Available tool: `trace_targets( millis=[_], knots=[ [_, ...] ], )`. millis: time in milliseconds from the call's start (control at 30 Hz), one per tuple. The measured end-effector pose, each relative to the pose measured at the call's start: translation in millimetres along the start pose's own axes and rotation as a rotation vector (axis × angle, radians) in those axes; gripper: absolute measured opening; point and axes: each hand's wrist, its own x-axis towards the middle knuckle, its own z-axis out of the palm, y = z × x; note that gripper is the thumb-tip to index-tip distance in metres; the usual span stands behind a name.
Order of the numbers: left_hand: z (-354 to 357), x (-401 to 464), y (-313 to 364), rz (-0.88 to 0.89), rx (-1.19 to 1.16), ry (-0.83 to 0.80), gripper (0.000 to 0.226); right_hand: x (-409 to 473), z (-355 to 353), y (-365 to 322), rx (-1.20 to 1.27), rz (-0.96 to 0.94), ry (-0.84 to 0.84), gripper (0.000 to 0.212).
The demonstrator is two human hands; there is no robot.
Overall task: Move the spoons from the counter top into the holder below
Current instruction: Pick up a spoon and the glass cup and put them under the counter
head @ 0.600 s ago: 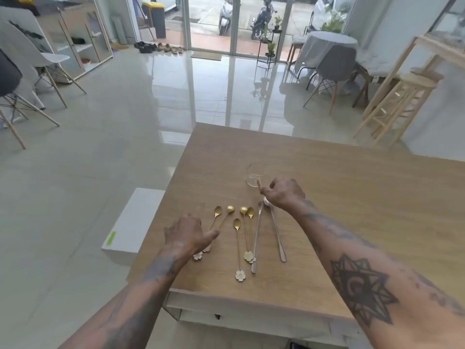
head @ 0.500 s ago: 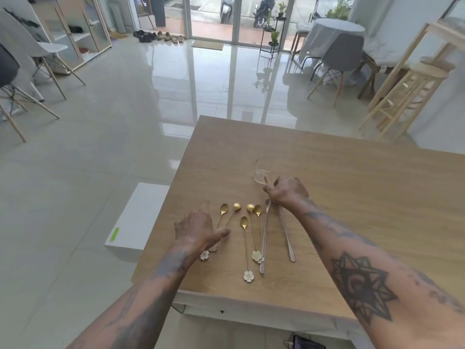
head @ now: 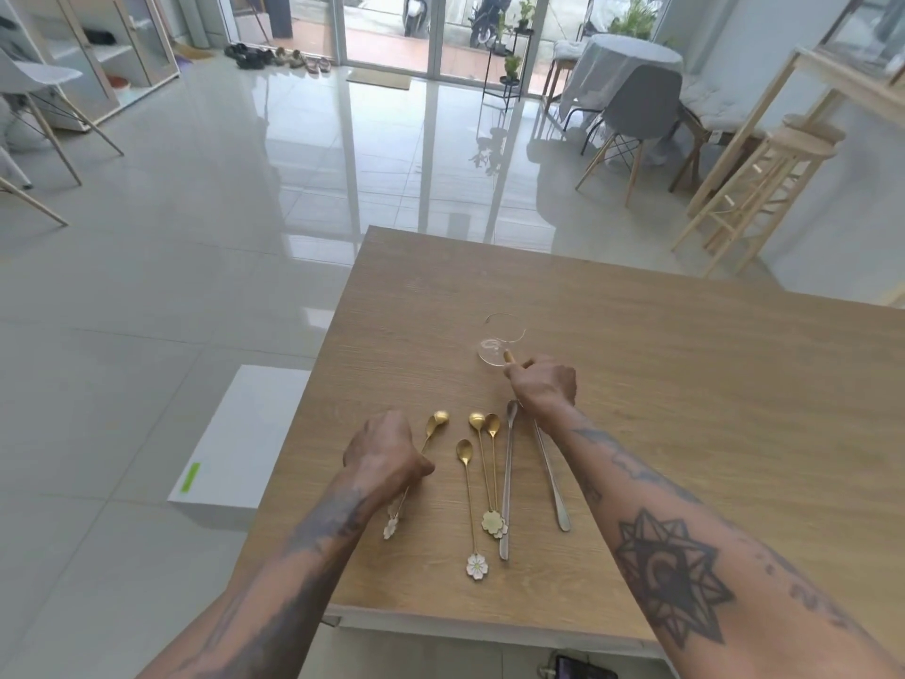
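Gold spoons [head: 467,497] lie lengthwise, bowls pointing away.

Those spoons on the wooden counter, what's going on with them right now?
A person stands at the wooden counter sorting a row of long spoons. The left hand rests on the leftmost gold spoons; the right hand pinches something small beside a clear glass. Three more gold flower-handled spoons and two silver spoons lie flat. The holder isn't in view.
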Motion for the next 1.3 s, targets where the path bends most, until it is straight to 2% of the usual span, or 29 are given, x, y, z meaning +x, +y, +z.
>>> trace_targets(
  millis=[100,233,433,567,867,1033,1200,1300],
  knots=[
    [-2.2,-3.7,-4.7,-0.007,-0.088,0.007,0.038,-5.2,-6.8,2.4,0.213,0.061,-0.035,0.033],
    [-16.0,-17.4,-10.5,-0.016,-0.26,0.052,0.027,-19.9,-24.3,4.5,0.403,0.048,-0.049,0.031],
    [-55.9,-56.7,7.0,0.04,-0.375,0.211,0.022,-49.7,-73.2,5.9,0.469,-0.071,-0.005,0.034],
    [-71.9,-96.5,32.5,0.112,-0.426,0.309,0.018,-77.8,-117.1,13.8,0.509,-0.134,0.009,0.022],
    [-53.1,-193.2,69.9,0.204,-0.555,0.395,0.015,-152.5,-189.9,67.8,0.546,-0.235,-0.012,0.021],
    [-14.1,-225.4,56.0,0.174,-0.537,0.363,0.014,-188.8,-185.5,113.1,0.503,-0.207,-0.108,0.019],
    [36.4,-237.8,15.0,0.104,-0.519,0.327,0.015,-224.7,-150.4,158.3,0.436,-0.154,-0.19,0.015],
    [62.8,-245.1,-14.5,0.067,-0.525,0.304,0.014,-237.4,-122.4,178.6,0.388,-0.149,-0.23,0.024]
  ],
)
